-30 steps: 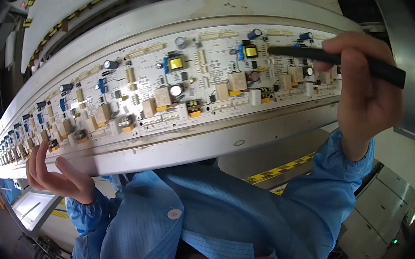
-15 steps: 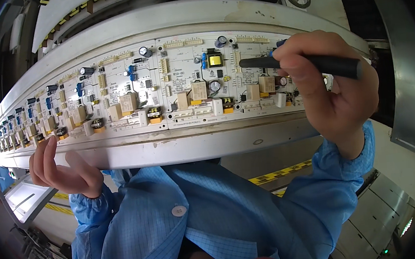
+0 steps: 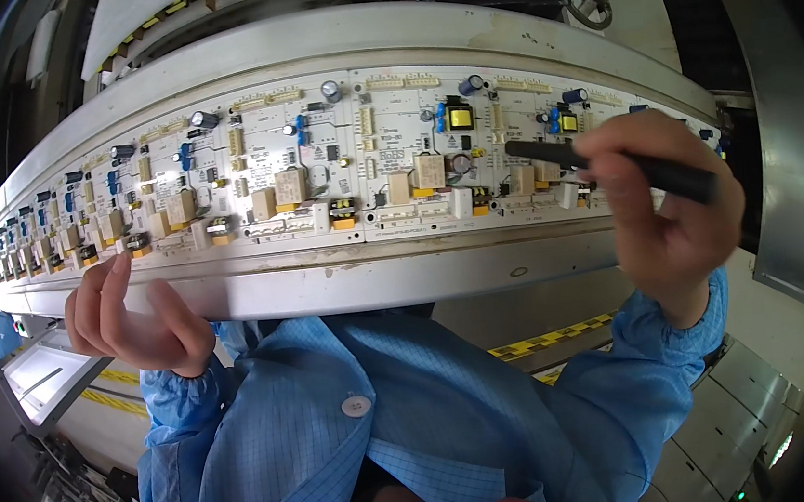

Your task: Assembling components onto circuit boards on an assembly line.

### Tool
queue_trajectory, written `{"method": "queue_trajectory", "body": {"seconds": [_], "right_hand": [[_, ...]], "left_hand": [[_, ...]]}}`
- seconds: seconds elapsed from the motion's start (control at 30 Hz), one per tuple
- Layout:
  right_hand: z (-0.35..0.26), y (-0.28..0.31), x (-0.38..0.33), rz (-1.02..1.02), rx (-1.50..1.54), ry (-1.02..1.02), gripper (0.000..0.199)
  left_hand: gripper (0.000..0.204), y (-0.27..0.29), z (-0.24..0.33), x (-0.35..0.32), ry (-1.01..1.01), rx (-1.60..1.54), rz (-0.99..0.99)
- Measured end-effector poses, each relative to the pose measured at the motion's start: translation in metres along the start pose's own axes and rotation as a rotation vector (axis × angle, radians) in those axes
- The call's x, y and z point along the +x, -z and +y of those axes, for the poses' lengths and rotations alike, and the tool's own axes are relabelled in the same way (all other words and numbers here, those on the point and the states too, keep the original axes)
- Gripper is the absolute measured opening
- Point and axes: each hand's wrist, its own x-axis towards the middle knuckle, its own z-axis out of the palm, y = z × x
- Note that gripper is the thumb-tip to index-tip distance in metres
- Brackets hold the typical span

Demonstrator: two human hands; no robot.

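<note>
Two hands hover: right hand [image 3: 670, 215] fingers pinch a black pen-like tool [image 3: 607, 165] over white circuit boards [image 3: 412, 153], left hand [image 3: 133, 320] fingers loosely curled, empty.

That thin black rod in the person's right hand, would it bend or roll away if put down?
The thin black rod looks straight and rigid, so it probably would not flex. The right hand holds it in fingertips alone, which suggests it is light. It seems round and smooth, so on the flat grey conveyor rail it might roll.
</note>
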Motion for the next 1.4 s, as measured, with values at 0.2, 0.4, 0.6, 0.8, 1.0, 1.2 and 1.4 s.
{"method": "queue_trajectory", "body": {"seconds": [0.2,0.4,0.6,0.8,1.0,1.2,1.4], "right_hand": [[-0.005,0.018,-0.002,0.032,0.028,0.054,0.039],[0.021,0.051,-0.030,0.054,-0.050,0.078,0.040],[0.057,0.067,-0.070,0.347,-0.121,-0.136,0.016],[0.069,0.078,-0.081,0.255,-0.238,-0.057,0.023],[0.063,0.067,-0.074,0.222,-0.255,-0.036,0.027],[0.033,0.054,-0.070,0.368,-0.097,0.036,0.038],[0.033,0.034,-0.061,0.228,-0.181,0.110,0.033]], "left_hand": [[0.032,0.002,-0.007,-0.008,-0.005,0.030,0.009],[0.031,0.005,0.002,0.001,0.009,0.082,-0.074],[0.026,0.006,0.001,0.011,-0.034,0.115,-0.199],[0.025,0.004,0.003,0.010,-0.015,0.084,-0.144],[0.026,0.005,-0.006,0.008,-0.064,0.114,-0.127],[0.026,0.003,-0.007,0.010,-0.092,0.093,-0.097],[0.029,0.005,-0.011,0.006,-0.099,0.102,-0.063]]}}
